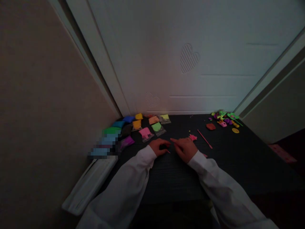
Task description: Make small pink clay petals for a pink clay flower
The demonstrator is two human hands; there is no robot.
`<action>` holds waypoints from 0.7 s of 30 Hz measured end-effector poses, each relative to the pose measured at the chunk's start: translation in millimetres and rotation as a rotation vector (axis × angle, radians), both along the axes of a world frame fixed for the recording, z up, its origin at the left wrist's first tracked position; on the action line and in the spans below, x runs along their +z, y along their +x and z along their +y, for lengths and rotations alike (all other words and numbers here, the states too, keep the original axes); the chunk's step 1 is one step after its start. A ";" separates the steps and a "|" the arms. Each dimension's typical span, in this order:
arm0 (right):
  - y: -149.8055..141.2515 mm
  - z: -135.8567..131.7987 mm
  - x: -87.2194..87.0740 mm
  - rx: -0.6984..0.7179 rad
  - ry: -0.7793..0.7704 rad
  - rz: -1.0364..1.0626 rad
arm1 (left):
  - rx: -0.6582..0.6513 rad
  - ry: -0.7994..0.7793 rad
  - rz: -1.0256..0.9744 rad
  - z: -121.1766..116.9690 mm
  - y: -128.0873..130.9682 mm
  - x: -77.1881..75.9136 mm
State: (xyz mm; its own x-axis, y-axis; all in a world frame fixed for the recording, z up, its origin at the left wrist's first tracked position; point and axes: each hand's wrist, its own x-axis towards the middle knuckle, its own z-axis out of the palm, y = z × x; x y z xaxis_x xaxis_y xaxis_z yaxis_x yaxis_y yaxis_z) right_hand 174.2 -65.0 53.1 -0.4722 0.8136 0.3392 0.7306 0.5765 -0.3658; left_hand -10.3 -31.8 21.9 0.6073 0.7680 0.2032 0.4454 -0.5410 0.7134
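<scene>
My left hand (160, 147) is just above the dark table, its fingers curled towards the thumb. A thin pink strip of what looks like modelling clay (168, 151) shows at its thumb tip. My right hand (186, 148) faces it from the right, index finger reaching left and thumb close beneath; whatever lies between those fingertips is too small and dark to make out. Just beyond the right hand is a cluster of small pink clay bits (193, 137). A pink modelling tool (205, 139) lies to its right. Part of a flat pink piece (205, 155) shows beside the right wrist.
Bags of coloured clay, including a pink one (145, 133) and a green one (157, 127), spread over the back left. A white tray (91, 184) lies along the left edge. A red lump (211, 126) and several clay figures (222, 116) occupy the back right, before a white door (152, 57).
</scene>
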 end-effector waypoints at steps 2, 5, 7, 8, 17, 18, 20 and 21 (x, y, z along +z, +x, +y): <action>-2.5 -8.5 0.2 -0.001 0.014 -0.131 | 0.036 -0.103 -0.090 1.5 -0.5 0.1; -4.6 -18.7 3.0 0.001 0.037 -0.249 | 0.111 -0.209 -0.199 4.0 -0.1 -1.6; -5.4 -22.6 4.4 0.008 0.044 -0.308 | 0.153 -0.224 -0.227 5.5 0.5 -3.1; -5.7 -23.8 4.5 0.013 0.046 -0.332 | 0.172 -0.229 -0.242 6.0 0.8 -3.7; -8.9 -25.6 -3.3 0.039 0.036 -0.426 | 0.232 -0.261 -0.294 7.6 3.0 -6.7; -10.0 -26.9 -3.6 0.051 0.032 -0.428 | 0.232 -0.265 -0.296 7.7 3.1 -7.0; -12.6 -29.9 -3.5 0.091 0.025 -0.432 | 0.232 -0.271 -0.303 7.8 3.3 -7.1; -13.7 -31.2 -3.3 0.114 0.021 -0.433 | 0.233 -0.272 -0.307 7.7 3.3 -6.8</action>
State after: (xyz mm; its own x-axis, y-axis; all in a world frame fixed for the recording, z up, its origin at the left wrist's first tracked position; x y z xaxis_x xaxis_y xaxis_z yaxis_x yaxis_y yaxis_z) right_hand 160.5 -96.2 49.8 -0.6607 0.7431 0.1063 0.7451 0.6664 -0.0273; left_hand -7.0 -24.1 15.1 0.3555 0.9271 0.1186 0.2793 -0.2265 0.9331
